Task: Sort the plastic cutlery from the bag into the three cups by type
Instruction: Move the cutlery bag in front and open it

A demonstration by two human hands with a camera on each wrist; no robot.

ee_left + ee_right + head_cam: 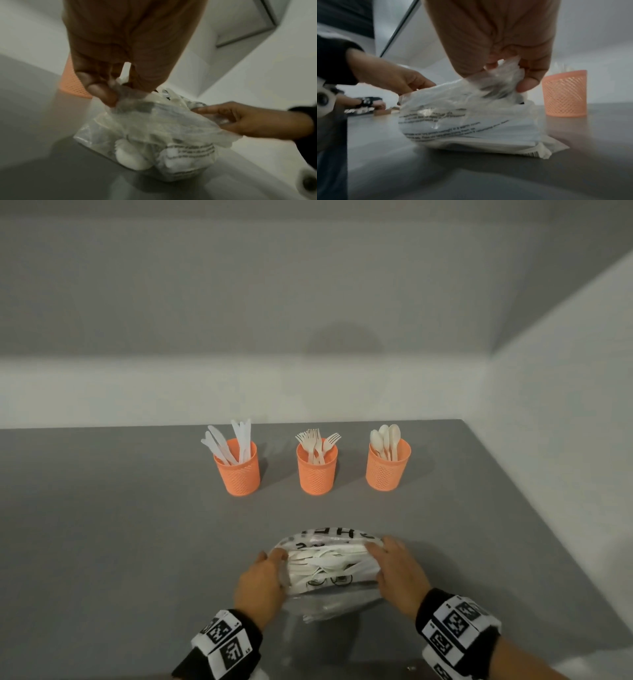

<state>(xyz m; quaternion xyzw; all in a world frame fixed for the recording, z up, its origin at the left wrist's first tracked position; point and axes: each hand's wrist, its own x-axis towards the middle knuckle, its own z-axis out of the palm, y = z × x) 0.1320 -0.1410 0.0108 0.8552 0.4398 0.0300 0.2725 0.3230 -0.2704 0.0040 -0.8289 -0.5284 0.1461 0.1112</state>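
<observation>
A clear plastic bag (329,570) with black print lies on the grey table (120,525) near its front edge, with white cutlery (325,559) showing in its open mouth. My left hand (263,580) pinches the bag's left rim (123,93). My right hand (397,573) pinches the right rim (508,73). Three orange mesh cups stand in a row further back: the left cup (238,470) holds knives, the middle cup (317,470) forks, the right cup (387,467) spoons.
White walls rise behind the table and along its right edge (534,508). Bare grey tabletop lies between the bag and the cups. In the right wrist view, a dark item and a small cardboard piece (383,111) lie far off to the left.
</observation>
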